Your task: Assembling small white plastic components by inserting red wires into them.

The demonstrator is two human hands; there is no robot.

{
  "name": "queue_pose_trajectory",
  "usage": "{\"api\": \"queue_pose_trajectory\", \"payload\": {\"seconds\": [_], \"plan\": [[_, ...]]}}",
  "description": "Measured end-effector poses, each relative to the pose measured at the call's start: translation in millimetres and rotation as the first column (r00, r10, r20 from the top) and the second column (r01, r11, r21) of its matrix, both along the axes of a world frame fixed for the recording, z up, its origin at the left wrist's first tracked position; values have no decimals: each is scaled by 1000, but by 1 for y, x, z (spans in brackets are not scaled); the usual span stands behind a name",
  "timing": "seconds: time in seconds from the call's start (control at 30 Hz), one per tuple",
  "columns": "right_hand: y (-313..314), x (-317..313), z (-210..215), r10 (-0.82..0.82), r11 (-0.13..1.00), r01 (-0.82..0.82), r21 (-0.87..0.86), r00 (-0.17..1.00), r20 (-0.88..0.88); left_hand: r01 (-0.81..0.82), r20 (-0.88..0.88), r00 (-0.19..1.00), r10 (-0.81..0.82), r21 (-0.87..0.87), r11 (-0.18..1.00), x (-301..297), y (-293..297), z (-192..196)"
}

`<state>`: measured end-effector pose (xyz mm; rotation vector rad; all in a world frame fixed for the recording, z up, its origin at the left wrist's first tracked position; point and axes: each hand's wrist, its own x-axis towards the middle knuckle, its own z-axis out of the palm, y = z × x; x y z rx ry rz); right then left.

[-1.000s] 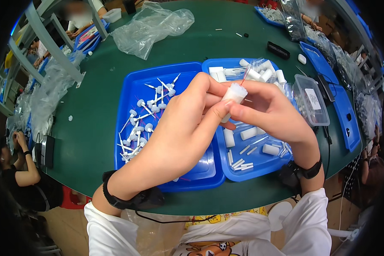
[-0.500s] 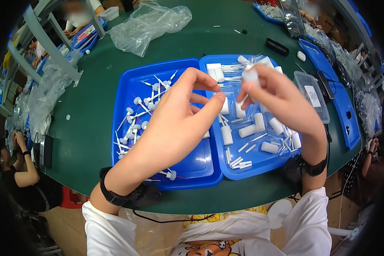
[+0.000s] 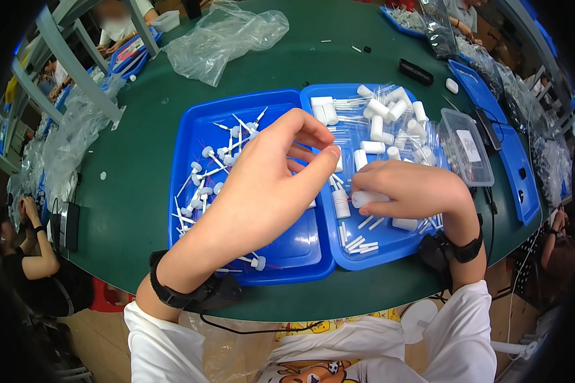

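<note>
Two blue trays sit side by side on the green table [image 3: 140,127]. The left tray [image 3: 198,121] holds scattered white pins with round caps [image 3: 206,153]; the right tray [image 3: 390,246] holds short white tubes [image 3: 377,127] and thin white sticks [image 3: 354,242]. The left hand [image 3: 262,185] hangs above the seam between the trays, thumb and forefinger curled toward each other with a narrow gap; whether anything is pinched there, cannot tell. The right hand [image 3: 415,188] lies low over the right tray, fingers closed around one white tube [image 3: 367,198] whose end pokes out toward the left hand. A clear lidded box [image 3: 466,147] stands just right of the right tray. A crumpled clear plastic bag [image 3: 227,35] lies at the far side of the table.
</note>
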<state>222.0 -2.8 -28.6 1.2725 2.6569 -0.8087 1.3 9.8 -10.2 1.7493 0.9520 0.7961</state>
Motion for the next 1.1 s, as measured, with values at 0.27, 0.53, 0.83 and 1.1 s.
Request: {"api": "queue_pose_trajectory", "payload": {"seconds": [0.27, 0.53, 0.83, 1.1], "plan": [[-1, 3, 19, -111, 994, 113, 13, 989, -94, -27, 74, 997, 26, 7, 1000, -5, 5, 1], [-11, -3, 41, -251, 968, 156, -198, 666, -703, 129, 75, 988, -133, 58, 990, -3, -5, -1], [-18, -15, 46, -244, 969, 67, -239, 432, -868, 251, 237, 948, -211, -156, 955, -1, -3, 11], [-12, -15, 41, -91, 925, 376, 52, 352, -932, 232, 149, 960, -239, 60, 971, -3, -5, 3]]}}
